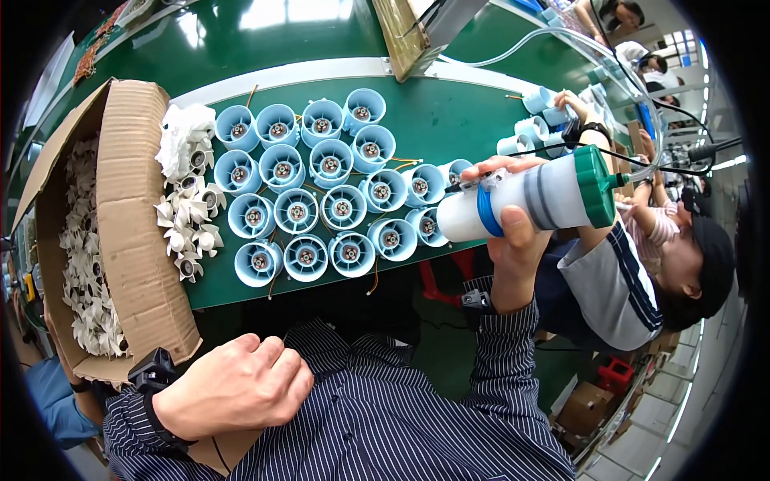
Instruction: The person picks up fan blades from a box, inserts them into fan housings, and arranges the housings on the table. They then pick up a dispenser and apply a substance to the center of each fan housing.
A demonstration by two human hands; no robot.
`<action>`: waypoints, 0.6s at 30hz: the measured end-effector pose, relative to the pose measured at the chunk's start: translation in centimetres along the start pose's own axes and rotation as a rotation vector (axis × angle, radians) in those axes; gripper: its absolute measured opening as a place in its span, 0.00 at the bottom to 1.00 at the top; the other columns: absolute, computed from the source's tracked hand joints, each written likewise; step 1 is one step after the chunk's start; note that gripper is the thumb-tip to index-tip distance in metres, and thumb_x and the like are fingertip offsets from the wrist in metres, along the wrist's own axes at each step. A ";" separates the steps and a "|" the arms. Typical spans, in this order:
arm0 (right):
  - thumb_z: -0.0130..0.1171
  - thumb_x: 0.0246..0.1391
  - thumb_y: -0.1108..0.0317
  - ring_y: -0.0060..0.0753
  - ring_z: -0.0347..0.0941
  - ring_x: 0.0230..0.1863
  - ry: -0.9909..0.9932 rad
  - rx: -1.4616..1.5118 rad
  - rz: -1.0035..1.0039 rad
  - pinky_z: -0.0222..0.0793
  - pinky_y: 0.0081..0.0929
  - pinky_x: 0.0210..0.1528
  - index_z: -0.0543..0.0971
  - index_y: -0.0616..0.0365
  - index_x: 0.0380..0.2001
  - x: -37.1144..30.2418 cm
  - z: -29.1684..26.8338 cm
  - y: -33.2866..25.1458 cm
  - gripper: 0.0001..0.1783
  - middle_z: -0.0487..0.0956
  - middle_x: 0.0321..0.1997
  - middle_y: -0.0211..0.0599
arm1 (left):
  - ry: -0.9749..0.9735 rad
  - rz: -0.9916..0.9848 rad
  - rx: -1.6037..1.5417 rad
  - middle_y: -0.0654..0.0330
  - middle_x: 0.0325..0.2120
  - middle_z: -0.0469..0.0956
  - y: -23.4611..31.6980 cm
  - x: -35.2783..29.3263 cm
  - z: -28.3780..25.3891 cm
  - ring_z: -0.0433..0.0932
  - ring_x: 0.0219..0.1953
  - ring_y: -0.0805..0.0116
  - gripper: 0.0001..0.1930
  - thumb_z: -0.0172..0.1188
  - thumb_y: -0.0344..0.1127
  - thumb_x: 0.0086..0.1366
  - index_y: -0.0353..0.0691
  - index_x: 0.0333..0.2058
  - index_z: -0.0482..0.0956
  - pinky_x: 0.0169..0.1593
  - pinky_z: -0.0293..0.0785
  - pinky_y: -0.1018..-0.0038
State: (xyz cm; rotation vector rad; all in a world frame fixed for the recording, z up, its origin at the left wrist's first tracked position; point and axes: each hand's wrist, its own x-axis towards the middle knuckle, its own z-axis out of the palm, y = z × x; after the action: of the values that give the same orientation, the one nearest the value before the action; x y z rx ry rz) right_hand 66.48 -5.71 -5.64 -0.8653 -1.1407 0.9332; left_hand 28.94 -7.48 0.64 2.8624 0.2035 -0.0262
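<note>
My right hand (520, 240) is wrapped round a white dispensing cartridge (561, 192) with a green cap, a blue band and grey stripes. It lies nearly level above the bench's right part, its white end pointing left toward the nearest housings. A dark line and a clear tube run near its capped end. Several light blue round fan housings (297, 212), with ribs and metal centres, stand in rows on the green bench (449, 96). Low at the left, before my striped shirt, my left hand (241, 385) is closed, knuckles up; anything inside its curled fingers is hidden.
White fan impellers (192, 212) lie left of the housings, beside an open cardboard box (132, 208) full of more. A metal post (421, 40) stands at the back. At right, a person (618, 280) works near more blue housings (531, 128). Thin wires stick out between housings.
</note>
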 end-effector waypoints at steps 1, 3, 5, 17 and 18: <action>0.79 0.58 0.61 0.51 0.83 0.58 0.001 -0.002 0.002 0.79 0.53 0.63 0.72 0.59 0.58 0.0 -0.1 0.1 0.32 0.82 0.55 0.52 | 0.000 0.001 -0.002 0.64 0.25 0.73 -0.1 0.1 -0.1 0.79 0.31 0.71 0.07 0.65 0.35 0.61 0.37 0.31 0.80 0.30 0.75 0.74; 0.79 0.58 0.60 0.51 0.83 0.57 0.007 -0.002 -0.012 0.79 0.53 0.63 0.72 0.59 0.58 -0.1 -0.3 0.3 0.32 0.82 0.55 0.52 | -0.012 0.005 0.020 0.64 0.25 0.73 -0.3 0.3 -0.4 0.79 0.31 0.70 0.07 0.65 0.35 0.61 0.37 0.31 0.81 0.30 0.75 0.74; 0.79 0.58 0.60 0.51 0.83 0.57 0.008 -0.002 -0.019 0.79 0.53 0.63 0.72 0.59 0.58 -0.1 -0.3 0.2 0.32 0.82 0.55 0.52 | -0.017 0.005 0.030 0.64 0.25 0.73 -0.3 0.5 -0.8 0.79 0.31 0.70 0.08 0.65 0.35 0.61 0.37 0.31 0.81 0.30 0.74 0.74; 0.79 0.57 0.58 0.53 0.84 0.55 0.055 0.000 -0.081 0.80 0.55 0.62 0.72 0.58 0.56 1.7 0.7 -1.0 0.32 0.82 0.55 0.52 | -0.195 -0.221 0.135 0.55 0.41 0.81 -0.5 1.5 0.2 0.81 0.46 0.60 0.19 0.60 0.34 0.68 0.30 0.53 0.83 0.51 0.75 0.66; 0.79 0.57 0.58 0.53 0.84 0.55 0.056 -0.003 -0.098 0.80 0.54 0.62 0.72 0.58 0.56 2.1 0.7 -0.8 0.32 0.82 0.55 0.52 | -0.206 -0.217 0.107 0.53 0.42 0.82 -0.6 1.4 0.3 0.81 0.46 0.60 0.20 0.60 0.35 0.69 0.30 0.55 0.82 0.51 0.75 0.66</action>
State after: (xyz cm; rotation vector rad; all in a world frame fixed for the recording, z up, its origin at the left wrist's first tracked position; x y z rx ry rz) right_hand 66.23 -4.00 -4.00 -0.8256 -1.1266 0.8226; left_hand 30.24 -6.84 0.19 2.9021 0.4821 -0.3830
